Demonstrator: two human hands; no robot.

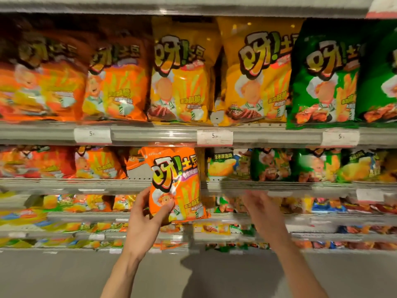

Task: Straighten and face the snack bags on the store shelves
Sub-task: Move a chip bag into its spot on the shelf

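Two bare forearms reach up from the bottom of the view toward the shelving. On the left, the left hand (143, 220) grips an orange snack bag (177, 183) by its lower left corner, thumb on the printed front and fingers curled behind. That bag is held upright in the air, face out, in front of the second shelf edge (86, 183), overlapping a gap in the row of bags behind it. On the right, the right hand (261, 206) is raised beside the bag without touching it; it is blurred, its fingers look loosely spread near the shelf lip, and it seems to hold nothing.

Above, the upper shelf (150, 134) carries a standing row of large bags: orange bags (116, 82) at left, yellow bags (182, 78) in the middle, green bags (324, 82) at right, all facing out, some leaning slightly. White price tags (214, 137) sit in the rail below them. Smaller orange, green and yellow packets line the second shelf on either side of the held bag, and lower shelves hold more mixed packets, too blurred to tell apart. Grey floor (64, 276) shows underneath.
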